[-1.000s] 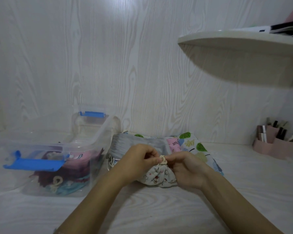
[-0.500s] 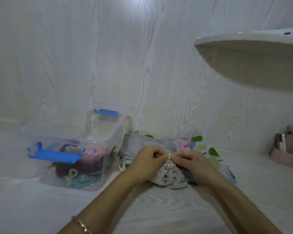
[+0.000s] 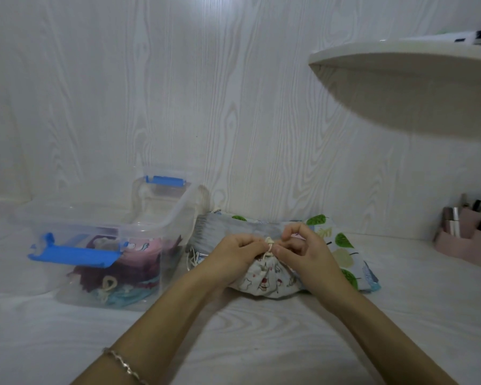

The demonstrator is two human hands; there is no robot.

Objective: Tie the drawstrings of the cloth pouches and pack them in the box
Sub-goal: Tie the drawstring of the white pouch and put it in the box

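The left hand (image 3: 233,254) and right hand (image 3: 303,254) each pinch the cream cord drawstring (image 3: 268,245) between them, above the white printed cloth pouch (image 3: 264,282) beneath their palms. If either pinch slackens before the knot cinches, the neck may reopen — a loose pouch for the clear blue-latched plastic box (image 3: 175,209) left of the left hand.

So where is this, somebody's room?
Probably a bedroom or dressing corner at home: a pink holder of what looks like make-up, a little wall shelf, and cloth pouches in a clear storage box.
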